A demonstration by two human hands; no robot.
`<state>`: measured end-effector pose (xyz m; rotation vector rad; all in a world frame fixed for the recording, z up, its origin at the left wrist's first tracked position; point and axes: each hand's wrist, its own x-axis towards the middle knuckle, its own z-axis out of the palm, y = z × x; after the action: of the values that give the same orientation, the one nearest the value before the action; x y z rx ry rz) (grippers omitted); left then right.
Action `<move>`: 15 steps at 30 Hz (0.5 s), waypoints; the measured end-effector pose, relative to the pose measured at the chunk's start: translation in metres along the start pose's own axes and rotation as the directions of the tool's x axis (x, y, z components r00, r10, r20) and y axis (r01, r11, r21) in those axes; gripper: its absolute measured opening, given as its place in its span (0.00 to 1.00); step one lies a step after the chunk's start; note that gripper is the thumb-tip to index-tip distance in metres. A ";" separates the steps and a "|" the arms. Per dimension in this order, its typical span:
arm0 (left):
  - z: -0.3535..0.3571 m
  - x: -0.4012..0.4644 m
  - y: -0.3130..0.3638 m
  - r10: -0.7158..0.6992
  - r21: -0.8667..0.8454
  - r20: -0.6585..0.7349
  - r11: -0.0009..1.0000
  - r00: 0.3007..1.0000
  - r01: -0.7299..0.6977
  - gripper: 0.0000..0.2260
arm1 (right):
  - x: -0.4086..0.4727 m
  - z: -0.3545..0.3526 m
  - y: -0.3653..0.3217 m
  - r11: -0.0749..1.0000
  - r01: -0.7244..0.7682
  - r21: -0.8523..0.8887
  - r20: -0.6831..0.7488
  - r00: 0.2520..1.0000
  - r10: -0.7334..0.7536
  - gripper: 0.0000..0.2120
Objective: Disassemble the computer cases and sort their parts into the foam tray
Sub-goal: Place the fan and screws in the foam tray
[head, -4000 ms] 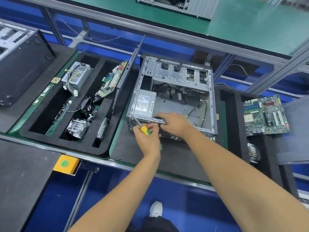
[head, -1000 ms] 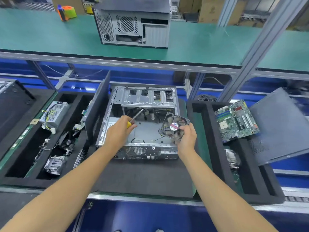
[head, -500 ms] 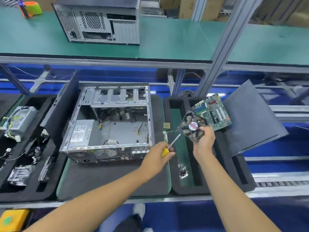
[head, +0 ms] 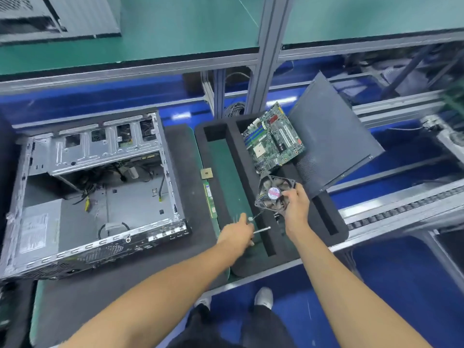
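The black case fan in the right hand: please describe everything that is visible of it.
The black square-framed case fan looks plastic, with greyish blades around a round hub bearing a pink-and-white label. The right hand grips its right edge and holds it tilted in the air, face towards the camera, above the black foam tray, just in front of the green motherboard. Thin dark wires hang from its lower edge.

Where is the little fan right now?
In the head view, the fan is right of centre, held up in the right hand over the black foam tray, just below the green circuit board.
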<state>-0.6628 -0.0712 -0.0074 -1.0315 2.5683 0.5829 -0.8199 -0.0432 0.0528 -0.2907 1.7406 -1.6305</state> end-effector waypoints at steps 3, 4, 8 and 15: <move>0.001 0.018 -0.001 0.086 0.080 0.024 0.993 0.996 -0.088 0.07 | 0.013 -0.002 0.002 1.000 -0.008 -0.017 0.007 1.000 0.008 0.08; 0.001 0.023 -0.002 0.100 0.086 0.024 0.991 0.995 -0.102 0.07 | 0.016 -0.003 0.002 1.000 -0.019 -0.012 0.008 1.000 0.019 0.09; 0.003 0.035 -0.001 0.075 0.082 0.006 0.994 0.997 -0.075 0.06 | 0.031 -0.011 0.006 0.997 -0.035 -0.063 0.045 0.998 0.038 0.07; 0.000 0.051 -0.006 0.109 0.187 0.050 0.976 0.993 -0.116 0.05 | 0.048 -0.031 0.010 0.988 0.051 -0.148 0.149 0.988 -0.028 0.06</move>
<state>-0.6940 -0.1049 -0.0310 -0.8081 2.6002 0.3725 -0.8707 -0.0467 0.0252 -0.5078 1.7582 -1.4671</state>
